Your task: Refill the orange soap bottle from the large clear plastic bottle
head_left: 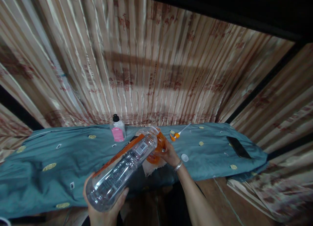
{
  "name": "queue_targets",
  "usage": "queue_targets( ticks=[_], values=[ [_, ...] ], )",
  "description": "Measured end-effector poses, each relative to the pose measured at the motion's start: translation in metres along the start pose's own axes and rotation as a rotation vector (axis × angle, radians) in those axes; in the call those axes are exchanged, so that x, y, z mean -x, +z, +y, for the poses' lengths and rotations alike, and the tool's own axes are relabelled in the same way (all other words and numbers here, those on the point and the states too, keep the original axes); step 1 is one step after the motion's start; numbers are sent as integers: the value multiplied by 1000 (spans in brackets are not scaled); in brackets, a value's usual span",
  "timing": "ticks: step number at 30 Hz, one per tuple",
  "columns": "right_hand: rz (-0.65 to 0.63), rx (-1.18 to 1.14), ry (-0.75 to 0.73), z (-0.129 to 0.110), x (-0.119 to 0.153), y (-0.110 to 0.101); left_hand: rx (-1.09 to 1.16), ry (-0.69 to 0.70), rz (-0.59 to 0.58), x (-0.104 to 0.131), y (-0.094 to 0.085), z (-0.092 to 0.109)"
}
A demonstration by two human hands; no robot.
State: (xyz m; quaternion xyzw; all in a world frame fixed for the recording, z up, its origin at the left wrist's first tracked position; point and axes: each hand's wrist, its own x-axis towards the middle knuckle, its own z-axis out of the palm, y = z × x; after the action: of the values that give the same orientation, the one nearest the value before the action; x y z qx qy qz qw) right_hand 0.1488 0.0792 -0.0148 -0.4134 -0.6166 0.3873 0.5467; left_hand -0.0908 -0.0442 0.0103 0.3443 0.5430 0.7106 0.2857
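Observation:
My left hand is wrapped round the base of a large clear plastic bottle with an orange label strip. The bottle is tilted, its neck pointing up and right towards a translucent orange bottle. My right hand grips that orange bottle, its fingers partly hidden; whether the two mouths touch I cannot tell. To the right lies an orange pump head with a pale tube. A small white cap rests near my right wrist. Under the orange bottle shows a pale scallop-edged cloth or paper.
A bottle with a pink label and black cap stands at the back left of the teal bedspread. A dark phone lies at the right end. Patterned curtains hang behind, with dark bars at both sides.

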Motion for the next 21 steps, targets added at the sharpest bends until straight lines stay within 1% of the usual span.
queue_targets(
  ticks=[3,10,14,18,21],
  values=[
    [-4,18,14,0,0,0,34,-68,-13,2,0,4],
    [-1,42,28,6,0,-1,-30,-4,-17,1,2,12],
    [2,42,26,6,0,-1,-29,-10,-31,-3,-2,8],
    [-9,6,37,5,-1,-1,-43,-39,-88,-7,-7,3],
    [-16,-15,50,4,0,-1,-3,4,-57,-6,-5,1]
  ],
)
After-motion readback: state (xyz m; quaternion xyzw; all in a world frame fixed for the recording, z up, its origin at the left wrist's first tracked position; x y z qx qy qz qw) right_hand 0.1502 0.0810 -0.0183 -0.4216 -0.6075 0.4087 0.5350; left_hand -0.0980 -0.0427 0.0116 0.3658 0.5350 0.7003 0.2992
